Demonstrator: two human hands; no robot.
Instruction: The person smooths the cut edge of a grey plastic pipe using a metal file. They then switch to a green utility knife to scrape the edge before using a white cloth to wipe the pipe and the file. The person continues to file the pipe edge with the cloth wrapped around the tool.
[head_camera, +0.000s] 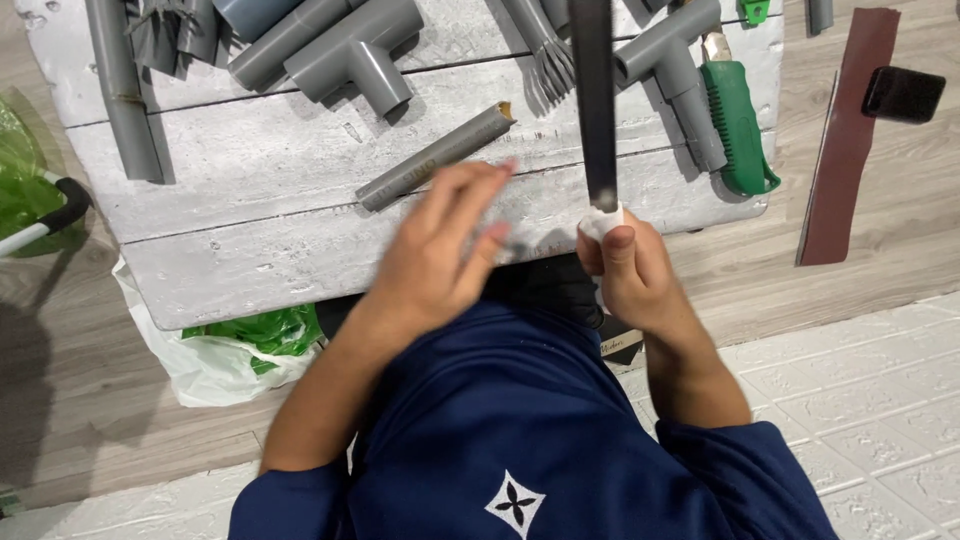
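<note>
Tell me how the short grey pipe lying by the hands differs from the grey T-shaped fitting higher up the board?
The short grey pipe is one slim straight tube, while the T-shaped fitting is thicker and has a side branch. The pipe has a ragged, brownish end; the fitting's visible ends look cleanly cut. The pipe lies just beyond the left hand; the fitting sits farther off, among other pipes. Both are grey plastic and lie flat on the whitewashed board.

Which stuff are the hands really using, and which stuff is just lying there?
In use:
- right hand gripping the long dark flat tool by its white-wrapped end
- left hand, blurred, over the white board's near edge

Lying about:
- short grey pipe piece
- grey T-fitting
- green-handled knife
- brown sandpaper strip
- green and white plastic bag
</note>
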